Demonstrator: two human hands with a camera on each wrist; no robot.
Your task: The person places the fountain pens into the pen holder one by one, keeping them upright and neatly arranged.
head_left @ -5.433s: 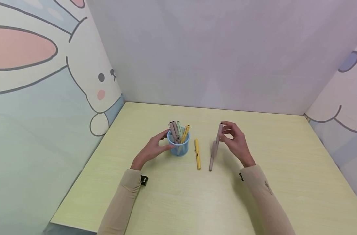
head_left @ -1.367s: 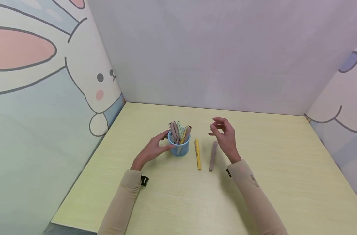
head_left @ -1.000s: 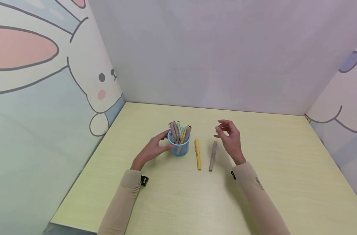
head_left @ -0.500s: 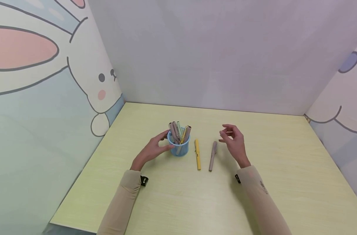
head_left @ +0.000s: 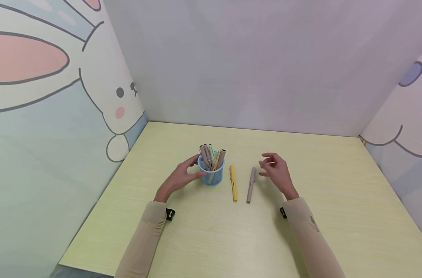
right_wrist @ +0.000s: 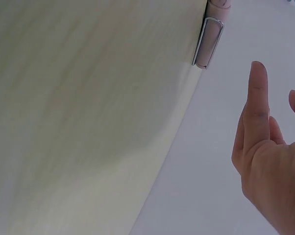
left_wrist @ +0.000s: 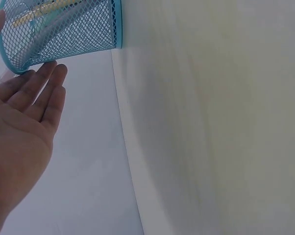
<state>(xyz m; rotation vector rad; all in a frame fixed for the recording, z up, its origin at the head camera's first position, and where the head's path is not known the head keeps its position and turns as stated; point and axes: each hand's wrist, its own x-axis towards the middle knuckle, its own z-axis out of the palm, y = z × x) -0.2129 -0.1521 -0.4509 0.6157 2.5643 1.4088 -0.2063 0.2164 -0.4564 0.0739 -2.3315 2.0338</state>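
Observation:
A blue mesh pen holder (head_left: 211, 178) stands on the table with several pens (head_left: 211, 156) in it: pinkish-grey, yellow and pale green. My left hand (head_left: 179, 177) holds its left side between thumb and fingers; in the left wrist view the fingertips touch the mesh (left_wrist: 74, 29) near the rim. To the right of the holder lie a yellow pen (head_left: 233, 183) and a pinkish-grey pen (head_left: 251, 185). My right hand (head_left: 277, 172) hovers just right of the grey pen, holding nothing. The right wrist view shows that pen's clip end (right_wrist: 208, 41) apart from the loosely extended fingers.
The pale yellow wooden table (head_left: 204, 239) meets a plain grey-white back wall (head_left: 249, 69). Side panels carry cartoon drawings, a rabbit (head_left: 110, 88) on the left one. The table's left edge slants toward the front.
Earlier my right hand held a pinkish-grey pen upright; that pen now stands in the holder. Since then, the empty right hand has moved right and down beside the lying grey pen. My left hand stays put.

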